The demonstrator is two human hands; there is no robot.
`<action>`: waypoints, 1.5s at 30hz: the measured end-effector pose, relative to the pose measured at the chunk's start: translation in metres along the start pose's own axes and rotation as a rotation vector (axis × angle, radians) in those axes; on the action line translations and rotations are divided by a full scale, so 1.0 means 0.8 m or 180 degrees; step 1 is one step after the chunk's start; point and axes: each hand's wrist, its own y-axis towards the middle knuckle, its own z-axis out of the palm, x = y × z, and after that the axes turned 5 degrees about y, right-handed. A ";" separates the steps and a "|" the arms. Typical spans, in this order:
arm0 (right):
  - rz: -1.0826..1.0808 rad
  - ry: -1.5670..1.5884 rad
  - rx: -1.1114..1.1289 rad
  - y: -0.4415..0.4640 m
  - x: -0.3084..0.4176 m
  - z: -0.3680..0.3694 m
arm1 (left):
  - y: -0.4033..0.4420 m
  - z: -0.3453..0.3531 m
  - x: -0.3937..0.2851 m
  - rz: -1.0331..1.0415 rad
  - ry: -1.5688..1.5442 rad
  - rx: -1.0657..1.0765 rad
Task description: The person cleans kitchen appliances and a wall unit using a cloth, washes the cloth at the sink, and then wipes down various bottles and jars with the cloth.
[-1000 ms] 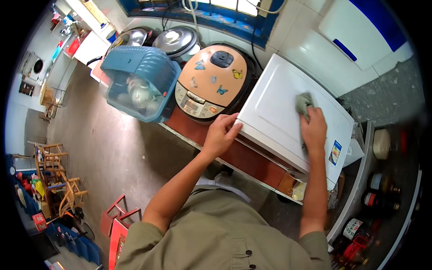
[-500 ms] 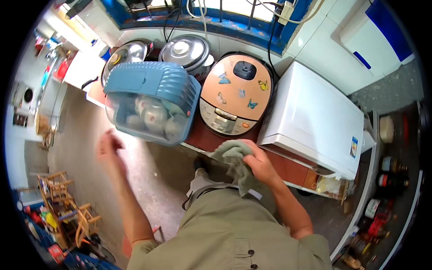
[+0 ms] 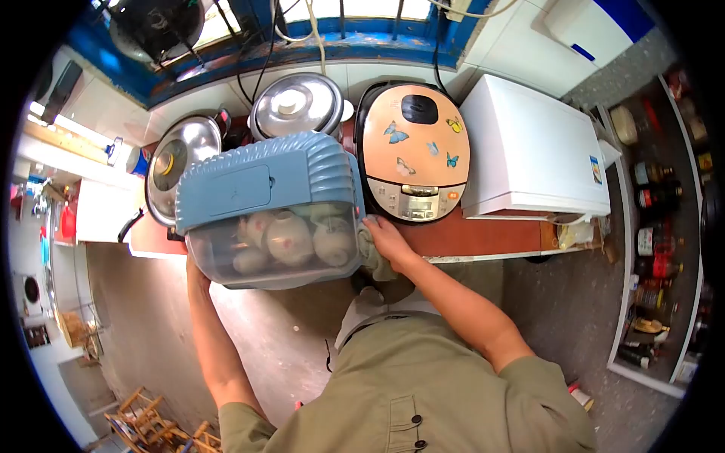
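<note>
A storage box [image 3: 226,189] with a ribbed blue lid and clear front sits at the counter's edge, its lower front overhanging. Pale bowls or cups [image 3: 291,238] show through the clear wall. My left hand [image 3: 198,273] grips the box's lower left side, its fingers mostly hidden behind it. At the right side, my right hand [image 3: 387,240] is closed on a grey-green cloth [image 3: 375,260], with its fingertips against the box. Part of the cloth is hidden beneath that hand.
A peach rice cooker [image 3: 415,151] with butterfly stickers stands right of the box, beside a white cabinet-like appliance [image 3: 532,151]. Behind the box are a lidded steel pot [image 3: 298,106] and a glass-lidded pan [image 3: 177,166]. Bottles fill a shelf [image 3: 623,302] at right.
My left hand has come from the air onto the box's left side. My right hand has moved with the cloth to its right side. The camera view has turned.
</note>
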 end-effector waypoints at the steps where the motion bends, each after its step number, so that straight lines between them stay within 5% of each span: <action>1: 0.0093 0.0127 0.0109 0.012 -0.012 -0.002 | -0.004 0.012 -0.010 0.0181 0.0140 0.0055; 15: -0.0333 -0.0122 0.0592 0.000 0.009 -0.010 | -0.038 0.021 -0.017 0.0070 0.0063 0.0011; 19: -0.0202 0.0499 0.1056 -0.018 0.017 -0.011 | -0.097 0.011 -0.027 0.0071 -0.0047 -0.0271; 22: -0.0738 0.0515 0.1334 -0.048 0.047 -0.010 | -0.148 0.007 -0.056 0.0215 -0.0088 -0.0558; 28: -0.0775 0.0587 0.1559 -0.109 0.133 -0.057 | -0.235 0.034 -0.157 0.0900 -0.0110 -0.0984; 37: -0.1564 0.0592 0.1162 -0.197 0.247 -0.232 | -0.255 0.197 -0.226 0.1424 -0.0256 -0.0436; 45: -0.1578 0.1009 -0.0268 -0.254 0.320 -0.431 | -0.184 0.460 -0.222 0.1016 -0.0352 0.0789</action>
